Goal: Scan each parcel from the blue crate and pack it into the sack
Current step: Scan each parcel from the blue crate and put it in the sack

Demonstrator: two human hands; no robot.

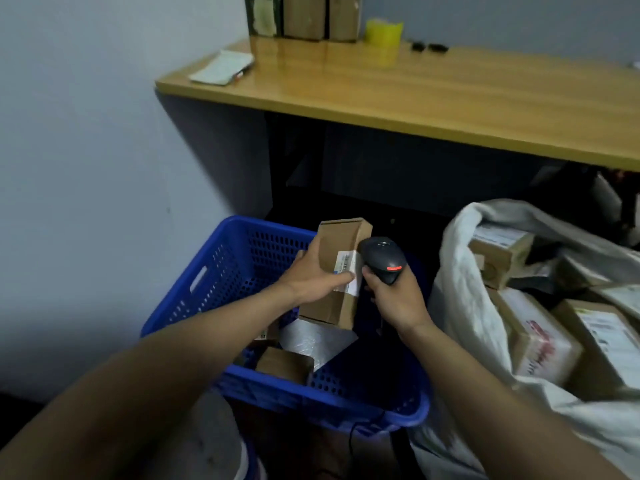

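Over the blue crate (pixel 221 265) my left hand (pixel 313 277) grips a long brown cardboard parcel (pixel 337 244) that bears a white barcode label (pixel 349 270). My right hand (pixel 393 296) holds a black handheld scanner (pixel 384 258) with a red light, its head right next to the label. Inside the crate lie a small brown box (pixel 285 365) and a silvery-white mailer (pixel 313 339). At the right stands the white sack (pixel 460 306), open at the top and holding several taped cardboard parcels (pixel 540 341).
A wooden desk (pixel 433 95) stands behind the crate, with a white notepad (pixel 223 67), cardboard boxes (pixel 322 17) and a yellow tape roll (pixel 384 31) on it. A grey wall is at the left. A white round object (pixel 207 445) sits below the crate's near edge.
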